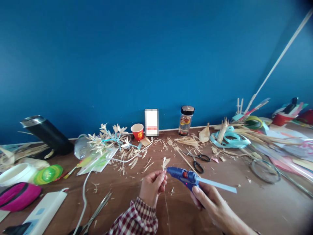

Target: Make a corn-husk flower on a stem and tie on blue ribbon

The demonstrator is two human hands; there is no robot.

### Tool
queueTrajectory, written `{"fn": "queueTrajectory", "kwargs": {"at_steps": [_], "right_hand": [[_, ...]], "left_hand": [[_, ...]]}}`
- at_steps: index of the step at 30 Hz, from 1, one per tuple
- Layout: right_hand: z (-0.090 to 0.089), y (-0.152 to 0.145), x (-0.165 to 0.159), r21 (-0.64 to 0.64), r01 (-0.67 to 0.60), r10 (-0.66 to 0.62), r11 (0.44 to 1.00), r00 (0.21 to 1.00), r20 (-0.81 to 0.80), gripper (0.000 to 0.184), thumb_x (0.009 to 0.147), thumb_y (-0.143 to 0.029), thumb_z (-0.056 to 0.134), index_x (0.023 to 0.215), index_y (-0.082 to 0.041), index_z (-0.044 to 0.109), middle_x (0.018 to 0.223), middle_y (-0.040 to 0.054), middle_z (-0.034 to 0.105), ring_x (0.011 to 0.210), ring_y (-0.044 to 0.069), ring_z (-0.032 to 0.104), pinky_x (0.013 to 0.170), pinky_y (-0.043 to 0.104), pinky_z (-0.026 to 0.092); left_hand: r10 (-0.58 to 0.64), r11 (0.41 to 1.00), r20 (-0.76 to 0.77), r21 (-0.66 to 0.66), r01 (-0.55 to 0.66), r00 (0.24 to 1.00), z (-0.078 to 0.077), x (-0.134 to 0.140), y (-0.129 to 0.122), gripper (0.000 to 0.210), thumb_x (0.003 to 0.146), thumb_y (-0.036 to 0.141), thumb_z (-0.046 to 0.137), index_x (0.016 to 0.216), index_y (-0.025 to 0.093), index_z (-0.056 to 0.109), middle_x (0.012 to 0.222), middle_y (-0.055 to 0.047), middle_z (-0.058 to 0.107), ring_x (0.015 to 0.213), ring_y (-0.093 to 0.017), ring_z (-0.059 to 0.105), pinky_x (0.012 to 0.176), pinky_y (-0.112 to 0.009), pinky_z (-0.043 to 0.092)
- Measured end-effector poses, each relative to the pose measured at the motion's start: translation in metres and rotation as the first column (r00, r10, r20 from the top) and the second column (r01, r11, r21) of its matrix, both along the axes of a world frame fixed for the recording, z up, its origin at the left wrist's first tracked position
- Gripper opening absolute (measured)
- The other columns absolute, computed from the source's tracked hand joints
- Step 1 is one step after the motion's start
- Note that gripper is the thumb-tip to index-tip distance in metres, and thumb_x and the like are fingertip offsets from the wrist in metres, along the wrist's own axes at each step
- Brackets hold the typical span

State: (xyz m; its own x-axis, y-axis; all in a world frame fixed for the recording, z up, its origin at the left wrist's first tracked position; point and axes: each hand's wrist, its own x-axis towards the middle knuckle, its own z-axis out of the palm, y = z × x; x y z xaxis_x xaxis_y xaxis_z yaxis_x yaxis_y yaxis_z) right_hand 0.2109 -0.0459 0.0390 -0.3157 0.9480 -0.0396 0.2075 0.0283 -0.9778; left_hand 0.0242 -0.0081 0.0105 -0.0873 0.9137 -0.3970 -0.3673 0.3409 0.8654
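Note:
My left hand (pixel 154 184) pinches a small pale petal piece (pixel 165 162) between thumb and fingers, its tip pointing up. A thin strand hangs below that hand. In my right hand (pixel 207 197) is a blue hot glue gun (pixel 182 175), with a long clear glue stick (pixel 217 185) jutting from its back end. The gun's nozzle points left, close beside the petal piece; whether they touch I cannot tell. A small red light shows on the gun. Behind it lie black-handled scissors (pixel 199 160), among pale scraps on the brown table (pixel 132 202).
Pale flowers (pixel 107 138), a red paper cup (pixel 137 131), a phone (pixel 151 122) on a white cable and a lidded jar (pixel 186 120) stand along the blue wall. Left are a black flask (pixel 47 133), power strip (pixel 45 213) and scissors (pixel 96 212). Blue ribbon (pixel 230 138) lies right.

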Motion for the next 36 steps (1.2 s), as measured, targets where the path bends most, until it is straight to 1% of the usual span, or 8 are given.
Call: {"fn": "queueTrajectory", "kwargs": {"at_steps": [4, 10, 13, 18, 22, 24, 29, 36], "right_hand": [[0.005, -0.001, 0.003, -0.006, 0.007, -0.007, 1.0, 1.0, 0.002, 0.04, 0.088, -0.048, 0.036, 0.062, -0.018, 0.042, 0.057, -0.0027, 0.039, 0.053, 0.01, 0.036, 0.052, 0.023, 0.03], [0.01, -0.005, 0.009, -0.015, 0.013, -0.012, 1.0, 0.999, 0.048, 0.041, 0.088, -0.048, 0.036, 0.063, -0.017, 0.045, 0.059, -0.0018, 0.041, 0.054, 0.01, 0.037, 0.052, 0.023, 0.031], [0.008, -0.005, 0.009, -0.01, 0.007, -0.007, 1.0, 0.999, 0.05, 0.041, 0.088, -0.049, 0.036, 0.063, -0.017, 0.045, 0.059, -0.0019, 0.04, 0.054, 0.01, 0.036, 0.052, 0.023, 0.03], [0.008, -0.003, 0.011, -0.004, 0.018, -0.017, 1.0, 0.999, 0.037, 0.042, 0.088, -0.051, 0.034, 0.063, -0.018, 0.042, 0.058, -0.002, 0.039, 0.054, 0.01, 0.035, 0.052, 0.024, 0.03], [0.014, -0.002, 0.012, -0.003, 0.034, -0.034, 0.999, 0.998, 0.053, 0.043, 0.087, -0.052, 0.034, 0.062, -0.018, 0.041, 0.058, -0.0023, 0.038, 0.053, 0.01, 0.034, 0.052, 0.024, 0.029], [0.016, -0.002, 0.012, -0.002, 0.034, -0.034, 0.999, 0.998, 0.047, 0.043, 0.087, -0.053, 0.034, 0.062, -0.018, 0.041, 0.058, -0.0024, 0.038, 0.053, 0.01, 0.033, 0.052, 0.024, 0.028], [0.016, -0.005, 0.011, 0.012, 0.018, -0.019, 1.0, 0.999, 0.049, 0.042, 0.087, -0.052, 0.034, 0.063, -0.018, 0.041, 0.058, -0.0025, 0.039, 0.054, 0.01, 0.034, 0.052, 0.024, 0.029], [0.013, 0.0, 0.0, 0.056, 0.004, -0.007, 0.998, 0.998, 0.058, 0.039, 0.088, -0.048, 0.036, 0.063, -0.018, 0.042, 0.059, -0.0027, 0.04, 0.053, 0.01, 0.036, 0.051, 0.023, 0.03]], "left_hand": [[0.027, 0.999, -0.061, -0.018, -0.028, 0.998, 0.001, -0.002, -0.001, 0.032, 0.059, 0.037, 0.072, 0.079, 0.013, 0.066, 0.068, -0.005, 0.062, 0.056, -0.009, 0.054, 0.033, -0.011, 0.032], [-0.013, 1.0, 0.133, -0.012, 0.014, 0.991, -0.001, -0.005, -0.001, 0.03, 0.061, 0.034, 0.074, 0.08, 0.011, 0.066, 0.061, -0.001, 0.058, 0.05, -0.004, 0.05, 0.036, -0.01, 0.035], [-0.004, 1.0, 0.172, -0.025, 0.009, 0.985, 0.002, -0.004, -0.001, 0.025, 0.062, 0.028, 0.074, 0.077, 0.01, 0.067, 0.06, -0.002, 0.059, 0.049, -0.004, 0.051, 0.036, -0.009, 0.036], [0.036, 0.998, 0.238, -0.055, -0.023, 0.971, 0.006, -0.004, 0.002, 0.017, 0.062, 0.013, 0.074, 0.076, 0.011, 0.065, 0.065, -0.004, 0.066, 0.056, -0.007, 0.059, 0.051, -0.013, 0.049], [0.063, 0.997, 0.25, -0.048, -0.053, 0.966, 0.005, -0.005, 0.002, 0.012, 0.063, 0.007, 0.072, 0.069, 0.011, 0.063, 0.068, -0.006, 0.069, 0.062, -0.008, 0.063, 0.058, -0.015, 0.052], [0.065, 0.997, 0.241, -0.061, -0.051, 0.968, 0.004, -0.005, 0.002, 0.01, 0.064, 0.008, 0.072, 0.068, 0.011, 0.063, 0.068, -0.006, 0.069, 0.061, -0.008, 0.063, 0.057, -0.014, 0.052], [0.04, 0.995, 0.18, -0.098, -0.022, 0.983, 0.004, -0.007, 0.001, 0.018, 0.059, 0.021, 0.077, 0.069, 0.013, 0.064, 0.067, -0.005, 0.068, 0.055, -0.008, 0.06, 0.042, -0.013, 0.048], [0.018, 0.997, 0.207, -0.071, -0.003, 0.978, 0.003, -0.006, 0.001, 0.026, 0.055, 0.027, 0.079, 0.071, 0.013, 0.066, 0.062, -0.003, 0.066, 0.051, -0.006, 0.057, 0.044, -0.012, 0.048]]}}
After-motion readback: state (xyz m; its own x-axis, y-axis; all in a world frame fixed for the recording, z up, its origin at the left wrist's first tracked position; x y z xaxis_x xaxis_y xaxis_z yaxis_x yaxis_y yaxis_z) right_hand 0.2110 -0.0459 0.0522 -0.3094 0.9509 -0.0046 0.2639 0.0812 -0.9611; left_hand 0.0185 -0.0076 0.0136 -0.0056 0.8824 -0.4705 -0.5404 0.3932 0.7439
